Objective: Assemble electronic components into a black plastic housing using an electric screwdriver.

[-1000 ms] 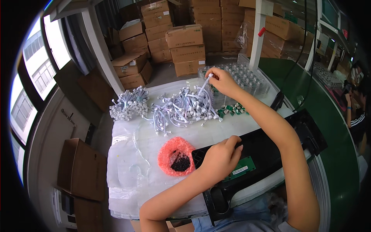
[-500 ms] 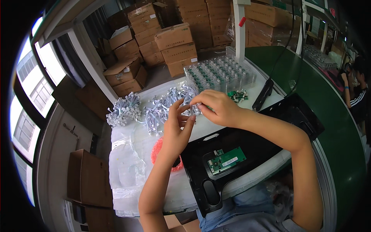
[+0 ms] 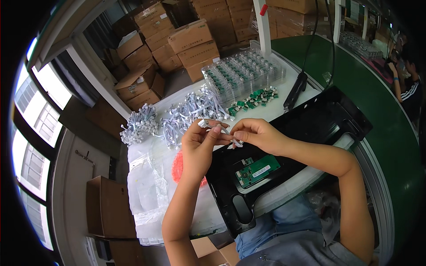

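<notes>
Item in hand: one white cable (image 3: 225, 131), held up between my two hands over the edge of the black panel. My left fingers (image 3: 210, 138) pinch it between thumb and forefinger, with a white connector (image 3: 203, 123) standing clear past the thumb. My right fingers (image 3: 248, 126) are pinched on the cable near its other end; their exact grip on that end is partly hidden.

Change noted: a second ago my right fingers had this cable raised at the far pile, while my left hand lay over the panel. Both hands now share it. In my judgement the picking out is complete and the cable is under two-handed control.

Directly below my fingers, toward my body, the black panel (image 3: 306, 119) lies with a green board (image 3: 269, 163) in it, uncovered by either hand. Left of and below my left fingers, a pink wrap (image 3: 177, 167) is partly hidden by my forearm.

Beyond my fingers on the table (image 3: 146, 190): the cable pile (image 3: 195, 108), a second bundle (image 3: 141, 124) to its left, small green boards (image 3: 253, 99) to its right, and clear trays (image 3: 248, 71) farther back
</notes>
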Available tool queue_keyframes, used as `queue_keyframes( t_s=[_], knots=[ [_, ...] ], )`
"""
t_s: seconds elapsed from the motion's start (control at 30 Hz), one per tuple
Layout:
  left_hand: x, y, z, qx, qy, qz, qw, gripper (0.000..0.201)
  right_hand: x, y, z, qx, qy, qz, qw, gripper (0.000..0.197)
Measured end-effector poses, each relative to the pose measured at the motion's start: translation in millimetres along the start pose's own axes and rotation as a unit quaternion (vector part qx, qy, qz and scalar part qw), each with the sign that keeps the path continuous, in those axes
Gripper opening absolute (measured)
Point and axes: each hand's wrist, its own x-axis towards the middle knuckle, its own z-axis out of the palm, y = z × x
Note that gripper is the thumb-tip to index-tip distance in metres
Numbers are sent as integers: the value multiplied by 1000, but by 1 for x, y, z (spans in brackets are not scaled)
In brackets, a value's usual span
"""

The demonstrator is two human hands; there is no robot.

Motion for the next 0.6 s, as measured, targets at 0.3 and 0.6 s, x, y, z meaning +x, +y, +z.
queue_keyframes(
  t_s=[0.3,0.6],
  knots=[
    [-18,11,-1,-110,-14,-60,992,10,-17,1,9,242,-39,99,964,17],
    [-43,1,6,188,56,23,980,23,-15,25,26,195,-61,153,967,14]
  ],
)
